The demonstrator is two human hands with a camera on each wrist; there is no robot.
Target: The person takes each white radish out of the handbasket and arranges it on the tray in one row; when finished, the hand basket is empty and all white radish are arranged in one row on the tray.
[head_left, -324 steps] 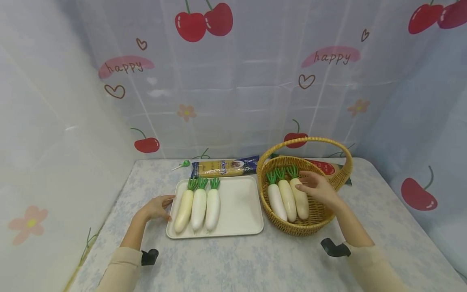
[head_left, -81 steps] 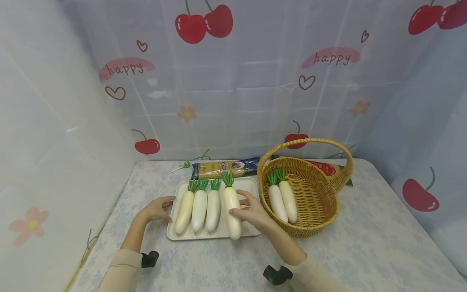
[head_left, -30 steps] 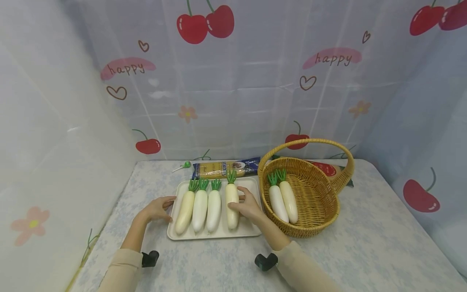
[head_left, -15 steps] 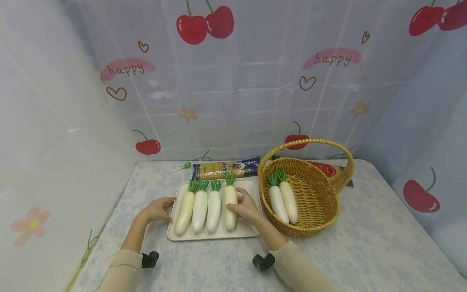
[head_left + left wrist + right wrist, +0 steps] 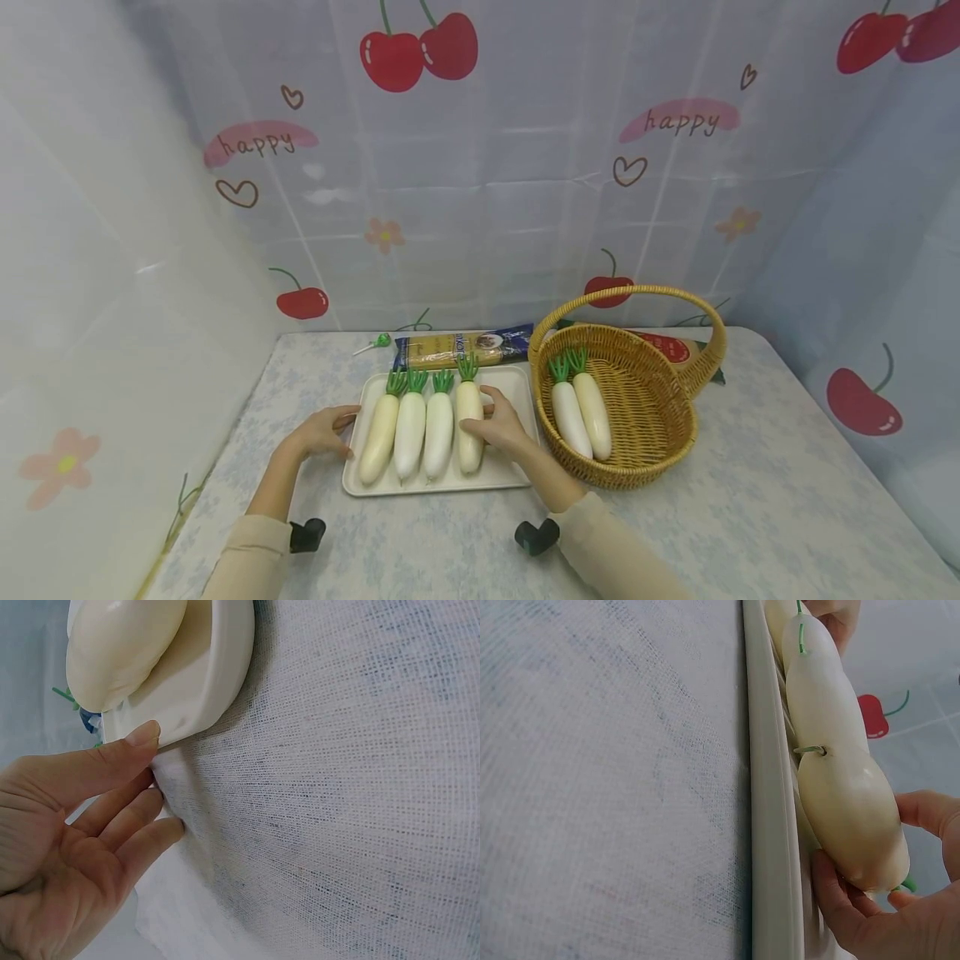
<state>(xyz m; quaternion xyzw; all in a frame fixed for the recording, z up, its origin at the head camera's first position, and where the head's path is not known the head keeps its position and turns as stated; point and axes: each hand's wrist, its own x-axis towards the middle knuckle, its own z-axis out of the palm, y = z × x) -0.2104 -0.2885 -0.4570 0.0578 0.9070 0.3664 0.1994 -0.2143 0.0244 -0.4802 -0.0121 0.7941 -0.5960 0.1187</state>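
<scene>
My right hand [image 5: 501,423] grips a cream white radish [image 5: 469,412] with green leaf tops, low over the cream tray [image 5: 497,467]. Three more radishes lie side by side on the tray's left half, among them a middle white radish [image 5: 409,433]. In the right wrist view, thumb and fingers [image 5: 836,900] span the gripped radish [image 5: 847,817] from both sides. At the tray's left edge my left hand [image 5: 321,430] rests with its fingers loosely bent. The left wrist view has the thumb tip right at the tray's rim [image 5: 225,682].
A wicker basket [image 5: 652,408] with a tall handle stands right of the tray, holding two radishes [image 5: 592,417]. Behind the tray lies a pasta packet [image 5: 465,347], with a green lollipop [image 5: 382,340] to its left. A red-labelled packet [image 5: 667,344] lies partly hidden behind the basket.
My right hand has taken a radish out of the basket to the tray, where it has since lowered and shifted slightly left toward the other three. The left hand has stayed put.
</scene>
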